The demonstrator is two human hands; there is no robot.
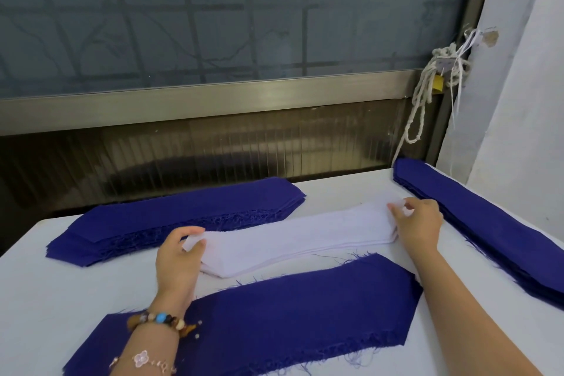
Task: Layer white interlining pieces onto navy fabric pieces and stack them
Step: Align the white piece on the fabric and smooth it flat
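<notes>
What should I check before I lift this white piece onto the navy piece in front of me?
1. Left hand pinches the white piece at its left end: ok.
2. Right hand pinches its right end: ok.
3. Only one layer pinched: cannot tell.
4. Navy piece lies flat: ok.
5. Navy piece clear: not ok, left forearm crosses over it.

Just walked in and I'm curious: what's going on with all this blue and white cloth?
A person's left hand and right hand pinch opposite ends of the white interlining stack mid-table. A single navy piece lies nearest them, not yet covered. The rear navy stack and right-side navy stack sit beyond.
</notes>
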